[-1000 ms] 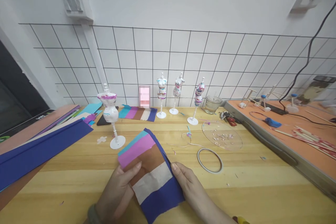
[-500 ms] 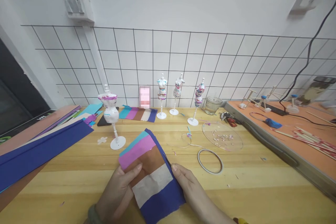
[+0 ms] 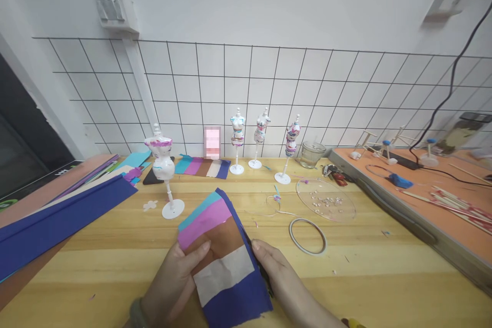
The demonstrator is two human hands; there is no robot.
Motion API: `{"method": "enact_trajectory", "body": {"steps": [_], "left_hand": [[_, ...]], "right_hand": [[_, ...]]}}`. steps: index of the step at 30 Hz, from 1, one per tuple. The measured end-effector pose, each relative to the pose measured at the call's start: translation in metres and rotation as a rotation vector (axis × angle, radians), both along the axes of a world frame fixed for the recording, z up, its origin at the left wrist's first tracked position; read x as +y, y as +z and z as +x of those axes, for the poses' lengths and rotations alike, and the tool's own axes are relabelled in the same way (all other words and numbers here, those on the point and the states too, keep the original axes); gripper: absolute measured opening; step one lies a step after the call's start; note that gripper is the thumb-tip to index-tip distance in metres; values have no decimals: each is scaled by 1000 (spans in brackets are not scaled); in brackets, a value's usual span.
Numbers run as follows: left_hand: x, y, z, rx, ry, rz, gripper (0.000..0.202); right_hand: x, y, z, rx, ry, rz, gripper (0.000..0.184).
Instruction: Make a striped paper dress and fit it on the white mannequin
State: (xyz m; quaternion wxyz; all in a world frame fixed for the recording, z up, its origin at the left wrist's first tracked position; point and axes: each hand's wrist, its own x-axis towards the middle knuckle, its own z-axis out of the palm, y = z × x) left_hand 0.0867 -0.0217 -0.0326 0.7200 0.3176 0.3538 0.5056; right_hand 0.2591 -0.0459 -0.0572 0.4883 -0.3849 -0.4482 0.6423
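My left hand [image 3: 180,271] pinches a sheet of striped paper [image 3: 219,238] at its left edge, thumb on top. The stripes run turquoise, pink, brown, off-white and dark blue, and a dark blue layer shows along its right side. My right hand [image 3: 279,271] is closed at the paper's right edge around what look like black scissors [image 3: 265,272], mostly hidden by the hand and the paper. Beyond my left hand stands a white miniature dress form [image 3: 163,164] with a pink band at its shoulders. A white tape ring [image 3: 307,236] lies right of my right hand.
Several painted dress forms [image 3: 237,128] stand along the wall beside another striped strip [image 3: 203,167]. Coloured sheets [image 3: 69,210] are piled at left. A clear disc with beads [image 3: 326,200], a glass cup [image 3: 312,155] and an orange board [image 3: 434,195] are at right.
The striped paper has turned and shifted slightly right with my left hand. More of the dark tool shows beside my right hand, which has barely moved.
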Motion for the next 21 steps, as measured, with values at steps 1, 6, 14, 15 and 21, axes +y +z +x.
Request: {"method": "enact_trajectory", "body": {"steps": [1,6,14,15,21], "left_hand": [[0,0,0,1,-8,3,53],[0,-3,1,29,-2,17,56],[-3,-1,4,44,16,42,55],[-3,-2,5,47,15,41,54],[-2,-5,5,51,4,40,49]], "right_hand": [[0,-1,0,8,1,-3,37],[0,-3,0,39,-14,-7,36],[0,0,-1,80,-16,-48,35],[0,0,-1,76,-22,-45,35],[1,-2,-2,94,-33,-58,36]]}}
